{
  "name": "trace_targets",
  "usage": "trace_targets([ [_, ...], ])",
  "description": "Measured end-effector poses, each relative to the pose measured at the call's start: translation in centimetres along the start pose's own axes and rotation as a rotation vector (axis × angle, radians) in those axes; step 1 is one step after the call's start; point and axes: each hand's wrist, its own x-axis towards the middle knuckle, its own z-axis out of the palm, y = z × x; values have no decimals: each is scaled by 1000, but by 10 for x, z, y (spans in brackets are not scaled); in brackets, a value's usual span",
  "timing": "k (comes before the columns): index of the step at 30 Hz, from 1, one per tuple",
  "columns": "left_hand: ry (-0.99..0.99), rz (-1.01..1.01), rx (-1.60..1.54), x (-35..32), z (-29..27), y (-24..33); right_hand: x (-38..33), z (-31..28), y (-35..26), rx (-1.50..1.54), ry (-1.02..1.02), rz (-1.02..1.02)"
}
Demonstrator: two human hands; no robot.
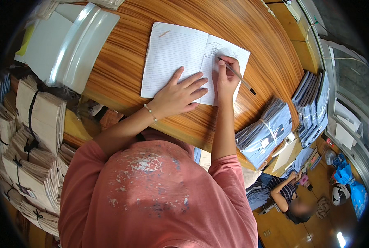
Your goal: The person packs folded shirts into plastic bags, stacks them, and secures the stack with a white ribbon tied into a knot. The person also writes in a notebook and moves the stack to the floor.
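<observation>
An open lined notebook point(174, 49) lies on the wood-grain table, slightly turned. Its left page is mostly blank apart from a small reddish mark near the top corner; the right page carries several lines of handwriting. My left hand point(180, 92) rests flat across the lower part of the left page, fingers spread, a beaded bracelet on the wrist. In my right hand point(228, 78) a slim pen point(243, 79) with a dark end is gripped, its tip at the writing on the right page.
The wooden table point(122, 62) curves around me. Clear plastic sheeting point(77, 45) covers its left end. Tied bundles of beige cloth point(40, 111) are stacked at the left. Plastic-wrapped blue garments point(267, 128) lie on the table's right edge. Another person point(292, 198) sits at the lower right.
</observation>
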Motion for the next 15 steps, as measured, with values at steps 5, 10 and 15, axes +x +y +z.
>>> trace_targets([
  [5,-18,-6,-9,0,0,0,2,-2,15,-64,-17,-73],
  [10,-29,-1,-9,-1,1,-1,4,0,15,-141,-14,-173],
  [15,-31,-2,3,-1,2,0,5,0,19,-189,-24,-212],
])
